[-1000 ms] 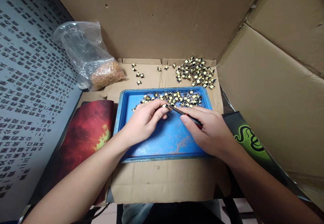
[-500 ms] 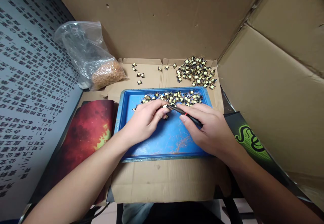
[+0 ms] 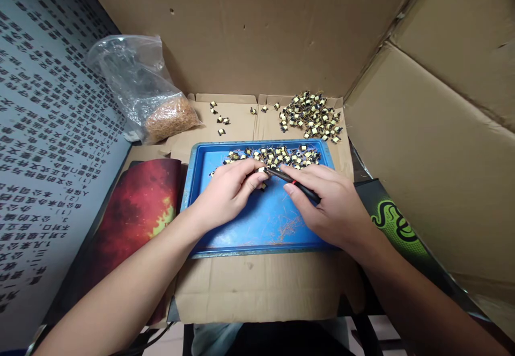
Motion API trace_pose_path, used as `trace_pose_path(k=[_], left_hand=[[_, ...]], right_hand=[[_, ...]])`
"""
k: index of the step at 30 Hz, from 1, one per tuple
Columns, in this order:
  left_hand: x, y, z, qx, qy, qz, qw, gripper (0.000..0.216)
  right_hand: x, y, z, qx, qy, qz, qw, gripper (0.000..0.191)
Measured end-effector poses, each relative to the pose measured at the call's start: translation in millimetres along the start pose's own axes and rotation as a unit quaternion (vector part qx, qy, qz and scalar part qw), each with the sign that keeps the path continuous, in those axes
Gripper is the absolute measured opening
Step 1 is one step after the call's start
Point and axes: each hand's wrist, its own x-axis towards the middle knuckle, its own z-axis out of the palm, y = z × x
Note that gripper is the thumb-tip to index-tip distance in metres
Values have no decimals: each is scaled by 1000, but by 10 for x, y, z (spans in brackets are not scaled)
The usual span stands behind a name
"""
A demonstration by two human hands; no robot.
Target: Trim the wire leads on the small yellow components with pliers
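Above the blue tray [image 3: 241, 240], my left hand [image 3: 229, 192] is closed, pinching a small coil [image 3: 263, 170] with yellow tape and black ends between thumb and fingertips. My right hand [image 3: 328, 197] grips a black pen-like tool [image 3: 301, 187] with a red band. Its tip meets the coil, or lies right beside it; the exact contact is too small to make out. Behind my hands, a heap of similar coils [image 3: 281, 154] with loose copper wires lies along the far side of the tray. Thin wire clippings [image 3: 289, 228] are scattered on the tray floor.
A larger pile of coils [image 3: 311, 114] sits on the cardboard at back right, with several single ones [image 3: 222, 120] to its left. A clear plastic bag [image 3: 169, 117] of copper wire scraps leans at back left. Cardboard walls [image 3: 257, 39] enclose the back and right.
Both hands keep nearly the same place and hold. The whole view has shifted very slightly; nothing has been picked up or let go.
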Motion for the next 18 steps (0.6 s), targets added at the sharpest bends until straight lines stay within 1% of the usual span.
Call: trace_pose_path(k=[6, 11, 15, 18], left_hand=[[-11, 7, 9, 30, 0, 16, 999, 23], [-7, -23, 15, 78, -4, 53, 996, 24], [-10, -27, 29, 86, -8, 42, 995, 30], [-25, -13, 23, 71, -10, 35, 997, 28]], right_hand=[[2, -2, 20, 7, -4, 11, 1000, 40], [20, 6, 13, 63, -39, 53, 996, 40], [29, -8, 3, 71, -52, 57, 994, 39], [25, -25, -17, 67, -55, 51, 995, 38]])
